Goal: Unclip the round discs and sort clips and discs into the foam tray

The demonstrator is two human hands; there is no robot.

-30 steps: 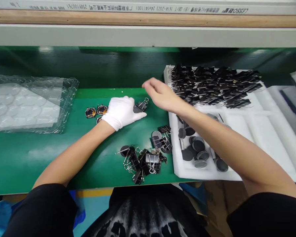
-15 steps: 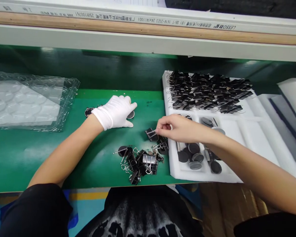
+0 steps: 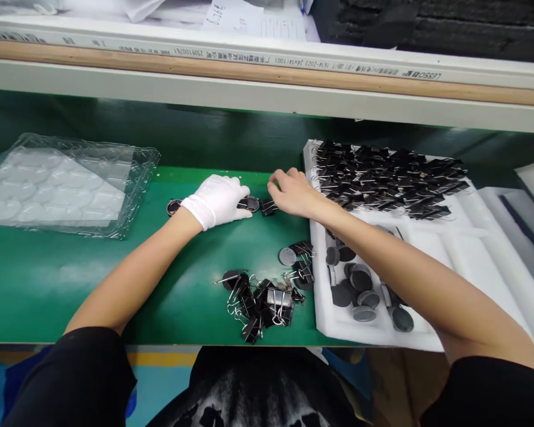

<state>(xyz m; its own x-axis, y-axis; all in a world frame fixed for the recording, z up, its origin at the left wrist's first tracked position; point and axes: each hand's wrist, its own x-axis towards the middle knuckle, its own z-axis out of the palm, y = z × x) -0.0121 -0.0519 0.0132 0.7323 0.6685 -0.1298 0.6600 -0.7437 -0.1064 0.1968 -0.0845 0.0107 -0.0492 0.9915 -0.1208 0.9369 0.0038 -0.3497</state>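
Along the counter's (image 3: 178, 284) back edge: both hands meet over small parts, almost side by side.
Left hand (image 3: 216, 201): white-gloved, closed round the left part of a dark round piece (image 3: 252, 204), forefinger on its far side, thumb on its near side.
Right hand (image 3: 292, 193): bare, fingers curled, just beyond a black binder clip (image 3: 267, 207); whether it pinches the clip I cannot tell.
Binder clip: beside the round piece's right end.
Second round part (image 3: 173, 207): left of the glove, partly covered.
Clip heap (image 3: 263, 296): tangled near the counter's front edge.
Grey disc (image 3: 288, 256): beside loose clips (image 3: 303, 274), near the foam tray's left edge.
White foam tray (image 3: 323, 314): rows of clips (image 3: 382, 178) toward its back edge, dark discs (image 3: 361, 280) toward its front-left corner.
Clear plastic tray (image 3: 136, 193): at the counter's left.
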